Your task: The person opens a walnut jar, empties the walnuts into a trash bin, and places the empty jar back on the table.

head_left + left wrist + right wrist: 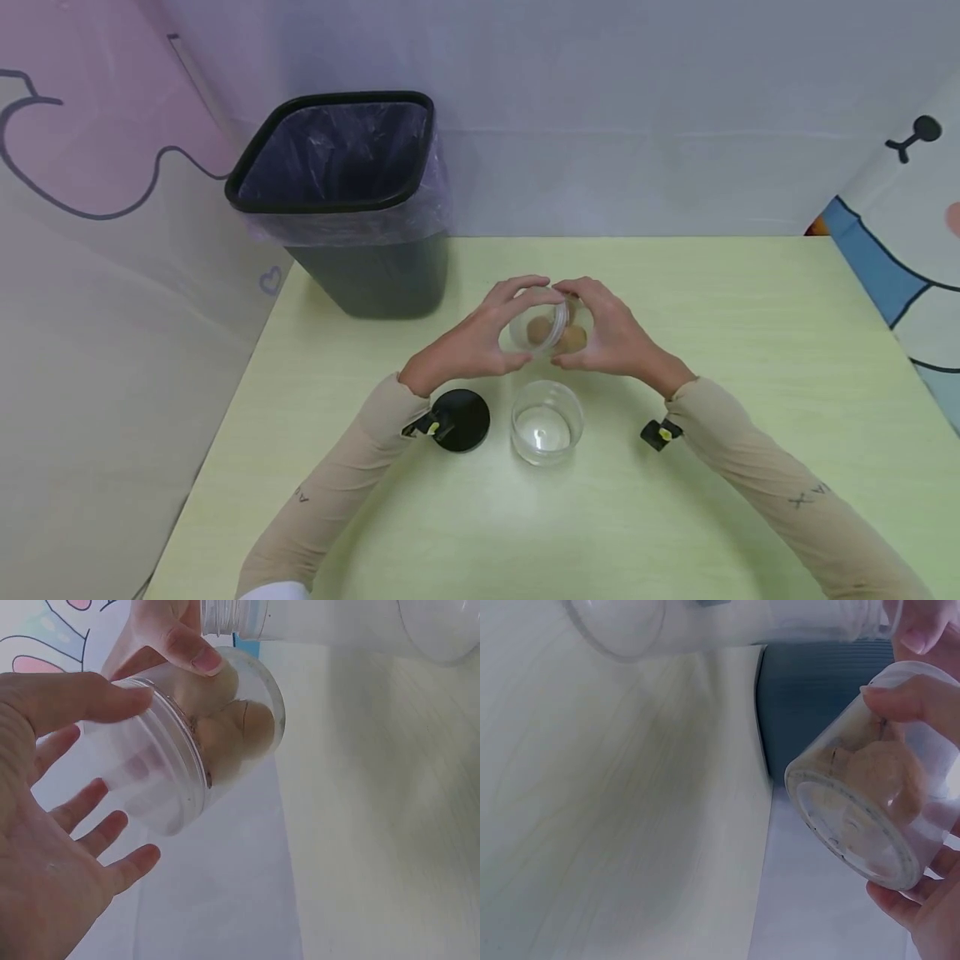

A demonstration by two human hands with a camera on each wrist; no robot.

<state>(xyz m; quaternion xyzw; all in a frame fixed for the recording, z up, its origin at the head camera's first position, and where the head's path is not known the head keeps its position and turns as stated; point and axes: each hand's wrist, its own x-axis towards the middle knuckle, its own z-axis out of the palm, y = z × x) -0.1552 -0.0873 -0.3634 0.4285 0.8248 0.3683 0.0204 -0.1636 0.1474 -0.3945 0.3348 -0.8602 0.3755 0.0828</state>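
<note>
Both hands hold a clear jar (576,323) tilted on its side above the table. Several round light-brown pieces (217,739) lie inside it; their kind cannot be told. At its left end is a clear ridged part (154,772), perhaps a lid. My left hand (483,333) has thumb and fingers about that end. Thumb and fingers of my right hand (611,333) grip the jar's body near its base (851,832). An empty clear jar (546,423) stands upright on the table below the hands. Left of it lies a round black lid (461,421), under the left wrist.
A dark bin (367,279) with a black rim and a clear liner stands at the table's back left. Behind the pale table (750,317) hangs a printed cloth (637,125). A small black device (660,433) is at the right wrist.
</note>
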